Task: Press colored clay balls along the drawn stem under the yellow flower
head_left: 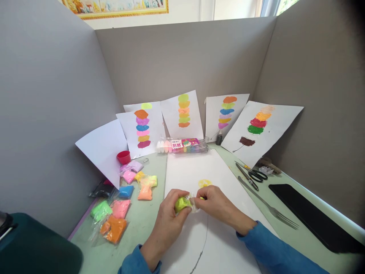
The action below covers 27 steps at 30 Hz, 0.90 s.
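Observation:
My left hand (172, 215) is closed round a small clear packet of yellow-green modelling clay (182, 204). Beside it, the fingers of my right hand (212, 201) pinch at the packet's open-looking plastic end, and a bit of yellow-green clay (202, 198) shows at the fingertips. Both hands are over a large white sheet (188, 167). Just beyond them on the sheet is a flat yellow clay patch (204, 183), partly covered by my right hand. A thin dark line (203, 243) runs down the sheet below the hands.
At left lie several clay packets, among them orange (114, 229), green (102, 210) and blue (126, 191), near a red cup (123, 157). A fork (273, 211), scissors (255, 175) and a black slab (310, 213) lie at right. Behind, painted papers (185, 114) lean on grey panels.

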### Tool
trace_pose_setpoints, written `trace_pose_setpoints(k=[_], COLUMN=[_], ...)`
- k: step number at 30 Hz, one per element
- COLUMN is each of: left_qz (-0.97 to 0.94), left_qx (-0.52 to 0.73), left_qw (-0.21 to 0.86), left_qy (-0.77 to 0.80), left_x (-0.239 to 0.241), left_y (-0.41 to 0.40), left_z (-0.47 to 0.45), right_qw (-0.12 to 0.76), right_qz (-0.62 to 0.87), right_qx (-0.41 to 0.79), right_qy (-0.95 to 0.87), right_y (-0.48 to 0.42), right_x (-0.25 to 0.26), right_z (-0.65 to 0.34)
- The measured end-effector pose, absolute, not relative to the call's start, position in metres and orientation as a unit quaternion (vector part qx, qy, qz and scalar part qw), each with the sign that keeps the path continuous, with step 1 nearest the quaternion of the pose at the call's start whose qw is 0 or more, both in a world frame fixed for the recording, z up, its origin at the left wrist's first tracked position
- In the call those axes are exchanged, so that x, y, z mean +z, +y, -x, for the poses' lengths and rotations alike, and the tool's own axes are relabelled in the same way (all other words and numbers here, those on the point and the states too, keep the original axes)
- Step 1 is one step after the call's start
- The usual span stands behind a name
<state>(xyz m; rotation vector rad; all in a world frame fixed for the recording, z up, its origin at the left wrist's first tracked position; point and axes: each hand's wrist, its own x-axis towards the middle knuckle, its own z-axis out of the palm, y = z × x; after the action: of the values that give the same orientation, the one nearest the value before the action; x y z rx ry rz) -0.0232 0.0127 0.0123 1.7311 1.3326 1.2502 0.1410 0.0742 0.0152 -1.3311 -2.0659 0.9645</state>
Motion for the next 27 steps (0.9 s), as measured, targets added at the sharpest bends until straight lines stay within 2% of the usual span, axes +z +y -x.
trace_pose_setpoints(k=[3,9,12,15,21,24,27], left_qz=[-0.649,-0.606,-0.593,-0.558,-0.467,-0.436,-0.425], left_qx=[0.472,0.479,0.486,0.5,0.558,0.592,0.607], left_qw=[0.309,0.339,0.349,0.376,0.457,0.491,0.51], left_qy=[0.511,0.537,0.538,0.545,0.511,0.467,0.437], left_x=[0.013,0.013,0.012,0.012,0.019,0.021,0.02], left_y=[0.013,0.012,0.012,0.014,0.014,0.013,0.014], left_z=[0.023,0.025,0.024,0.025,0.028,0.028,0.028], right_qw=[0.251,0.261,0.255,0.275,0.332,0.334,0.323], right_qz=[0.482,0.408,0.375,0.363,0.388,0.395,0.389], right_qx=[0.332,0.133,0.096,0.144,0.344,0.427,0.452], right_qy=[-0.771,-0.865,-0.886,-0.878,-0.788,-0.742,-0.735], right_y=[0.072,0.064,0.062,0.062,0.066,0.066,0.063], right_x=[0.015,0.017,0.018,0.021,0.036,0.035,0.029], right_z=[-0.14,-0.138,-0.138,-0.14,-0.146,-0.144,-0.139])
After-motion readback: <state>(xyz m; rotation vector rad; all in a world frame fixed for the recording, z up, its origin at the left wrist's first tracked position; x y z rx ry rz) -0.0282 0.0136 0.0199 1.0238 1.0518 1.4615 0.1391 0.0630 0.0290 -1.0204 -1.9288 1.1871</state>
